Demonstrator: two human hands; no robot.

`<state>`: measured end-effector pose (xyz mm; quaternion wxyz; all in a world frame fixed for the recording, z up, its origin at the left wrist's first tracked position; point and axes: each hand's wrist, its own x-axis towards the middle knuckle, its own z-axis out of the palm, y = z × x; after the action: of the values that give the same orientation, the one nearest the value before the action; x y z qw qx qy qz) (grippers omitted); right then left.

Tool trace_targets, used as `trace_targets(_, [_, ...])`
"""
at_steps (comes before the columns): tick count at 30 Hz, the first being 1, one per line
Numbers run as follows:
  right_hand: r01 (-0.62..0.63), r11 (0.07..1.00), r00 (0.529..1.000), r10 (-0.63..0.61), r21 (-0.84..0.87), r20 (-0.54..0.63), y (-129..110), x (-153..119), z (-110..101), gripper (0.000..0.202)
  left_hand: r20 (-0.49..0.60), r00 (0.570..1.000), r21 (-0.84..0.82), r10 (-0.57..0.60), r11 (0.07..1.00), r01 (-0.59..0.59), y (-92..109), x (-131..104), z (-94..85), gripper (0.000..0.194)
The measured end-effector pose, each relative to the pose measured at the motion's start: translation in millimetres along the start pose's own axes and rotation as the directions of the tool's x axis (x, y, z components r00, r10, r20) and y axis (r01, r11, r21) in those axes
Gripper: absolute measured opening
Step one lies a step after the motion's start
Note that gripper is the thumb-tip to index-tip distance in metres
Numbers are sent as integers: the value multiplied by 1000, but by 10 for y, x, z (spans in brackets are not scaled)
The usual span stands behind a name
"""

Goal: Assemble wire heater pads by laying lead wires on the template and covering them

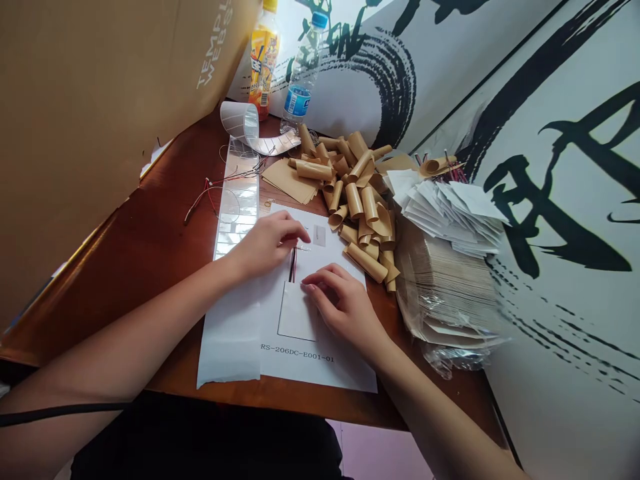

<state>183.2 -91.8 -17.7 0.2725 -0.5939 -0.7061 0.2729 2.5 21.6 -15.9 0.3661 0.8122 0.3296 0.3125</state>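
Note:
A flat white paper packet (296,313) lies inside a black printed outline on a white sheet (350,373) marked "RS-206DC-E001-01". Thin dark and red wires (293,265) run up from the packet's upper edge. My left hand (270,243) is above them, its fingers curled and closed around the wires' upper end; the fingertips partly hide it. With thumb and forefinger together, my right hand (345,300) pinches the packet near its upper right corner. A small grey label (319,235) is on the sheet beyond my left fingertips.
A label strip (237,227) with a curled end runs along the left. Loose wires (210,190) lie beside it. Rolled brown papers (353,200) are heaped behind, with stacked white packets (455,213) at right. Two bottles (300,80) stand at the back; a cardboard box (100,100) borders the left.

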Motion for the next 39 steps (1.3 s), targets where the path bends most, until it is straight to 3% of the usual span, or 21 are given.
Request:
trace_targets(2, [6, 999, 1000, -5, 42, -21, 4, 5, 8, 13, -46, 991, -242, -127, 964, 113, 19, 17, 0, 20])
trace_targets(5, [7, 999, 1000, -7, 31, 0, 4, 9, 6, 12, 87, 930, -475, -357, 805, 354, 63, 11, 3, 30])
trace_targets(7, [12, 1000, 1000, -12, -8, 23, 1, 7, -2, 12, 243, 873, -455, -424, 745, 488, 98, -10, -11, 23])
trace_targets(9, [19, 1000, 1000, -19, -10, 22, -2, 3, -9, 12, 375, 832, -305, -409, 793, 527, 137, -35, -42, 20])
trace_targets(13, [15, 996, 997, -9, 92, -71, -4, 7, -5, 15, 422, 823, 93, -379, 922, 377, 235, -66, -116, 24])
trace_targets(17, [-2, 994, 997, 10, 111, -71, 4, 19, 22, 13, 466, 836, 202, -288, 955, 217, 300, -77, -127, 20])
trace_targets(23, [-2, 999, 999, 0, 50, 39, 24, 24, 8, 12, 389, 904, 153, -177, 980, 126, 232, -105, -63, 24])
trace_targets(28, [-8, 999, 993, 3, 37, 115, 36, 46, -19, 26, 310, 948, 96, -77, 994, 50, 238, -148, -31, 28])
trace_targets(39, [-121, 975, 985, 95, 186, 141, 18, 59, -41, 13, 282, 959, -102, 4, 994, 26, 324, -192, -30, 28])
